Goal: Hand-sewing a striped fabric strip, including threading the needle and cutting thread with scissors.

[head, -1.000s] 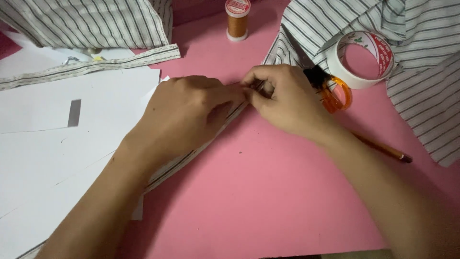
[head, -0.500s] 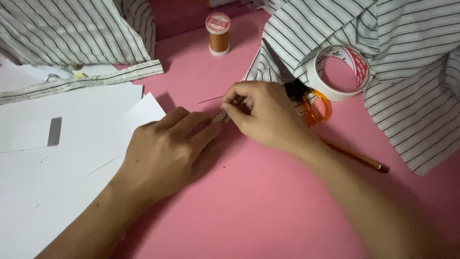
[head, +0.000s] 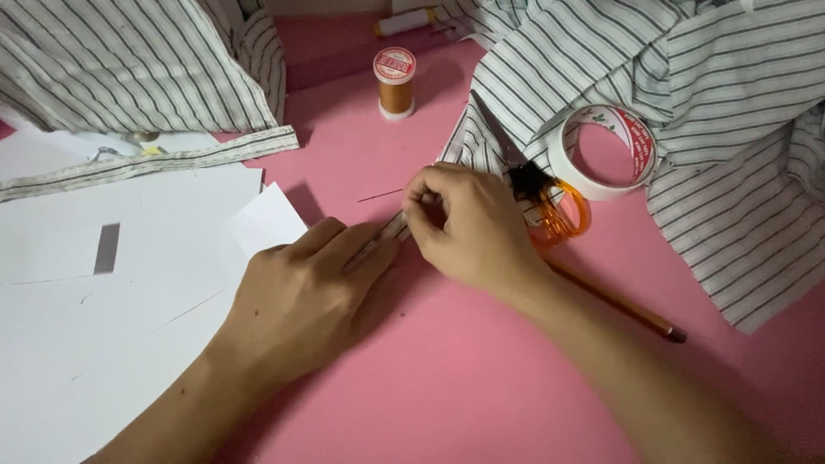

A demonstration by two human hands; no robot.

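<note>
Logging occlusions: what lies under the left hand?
Under the left hand a narrow striped fabric strip pokes out at the fingertips, where the right hand pinches it. The pink table surrounds it. The strip's remainder is covered.

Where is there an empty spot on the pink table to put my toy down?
The bare pink table near the front edge, between the two forearms and below the pencil, is free. A smaller patch lies left of the thread spool. It is crowded around the scissors, tape roll, striped cloth and white paper.
</note>
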